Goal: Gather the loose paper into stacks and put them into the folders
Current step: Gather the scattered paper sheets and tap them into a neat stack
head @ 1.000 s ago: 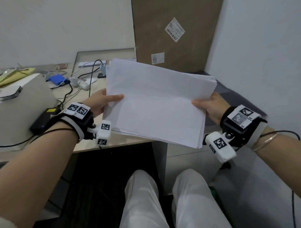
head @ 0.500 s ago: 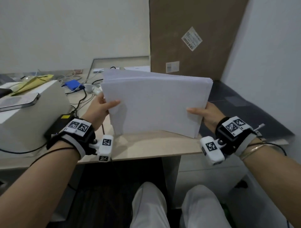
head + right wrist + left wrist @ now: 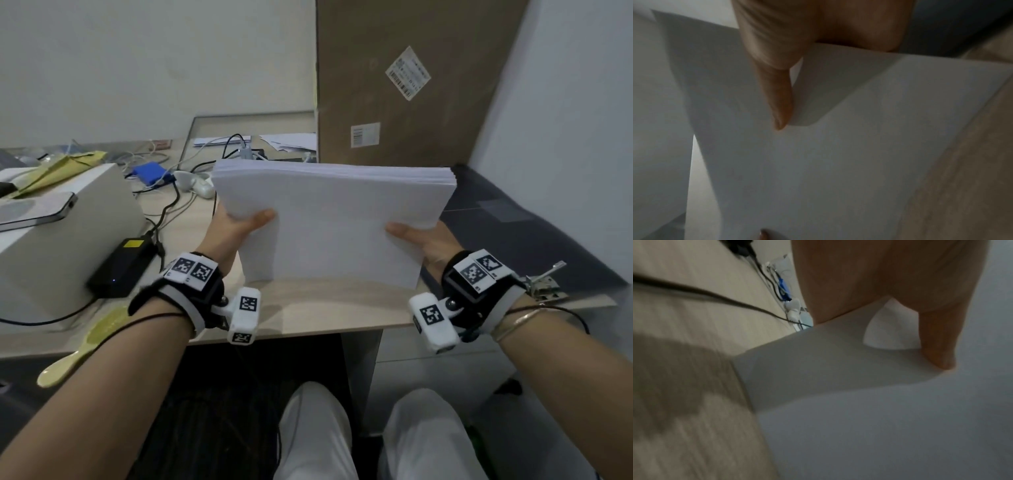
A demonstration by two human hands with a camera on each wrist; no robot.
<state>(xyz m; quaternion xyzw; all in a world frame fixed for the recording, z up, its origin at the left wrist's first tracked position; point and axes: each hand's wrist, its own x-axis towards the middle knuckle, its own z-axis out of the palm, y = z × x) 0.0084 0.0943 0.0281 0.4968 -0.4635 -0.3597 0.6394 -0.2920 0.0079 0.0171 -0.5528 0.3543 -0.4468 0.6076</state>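
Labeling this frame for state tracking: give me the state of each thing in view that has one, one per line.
paper stack: upright, squared, bottom edge on the desk
left hand: grips the stack's left edge
right hand: grips the stack's right edge
phone: flat on the white box
power brick: light on, cable attached

White paper, pale wood-grain bench, brown cardboard, blue box, yellow brush, black adapter, black-and-white checkered wrist tags, white trousers.
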